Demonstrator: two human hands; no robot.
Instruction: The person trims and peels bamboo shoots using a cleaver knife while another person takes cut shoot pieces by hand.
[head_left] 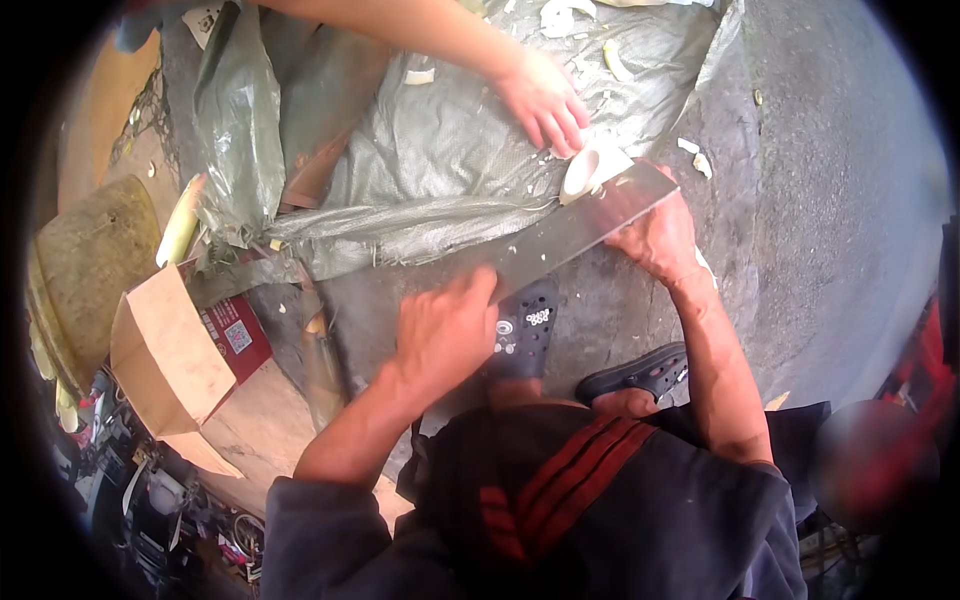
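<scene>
Tan cardboard, dark red on one printed side: an open-flapped box [172, 350] to the left of the left hand [445, 325], contents not clear from this angle. Farther left of that hand, a grimy yellow bucket [100, 255], inside hidden; just beside it, on the side toward the hand, a pale greenish stalk [182, 222]. Nearer the body than the left hand and well to its left, a crowded jumble of small parts [150, 510], too cluttered to sort out. Clasps, with the left hand in a fist, the near end of a long metal blade [560, 238], pale flecks on its face, slanting away toward the right hand [658, 238]. Cannot tell the right hand's hold: fingers partly covered by the blade's far end. Just ahead and to the left of the right hand, well beyond the left, a white hollow-ended piece [580, 178], partly behind the blade. Reaching in from beyond, fingers bent down, another person's hand [550, 105], touching or just beside the white piece, impossible to tell which. Spread beyond the left hand, a grey-green woven sheet [440, 150] with pale scraps [420, 77] scattered over it
</scene>
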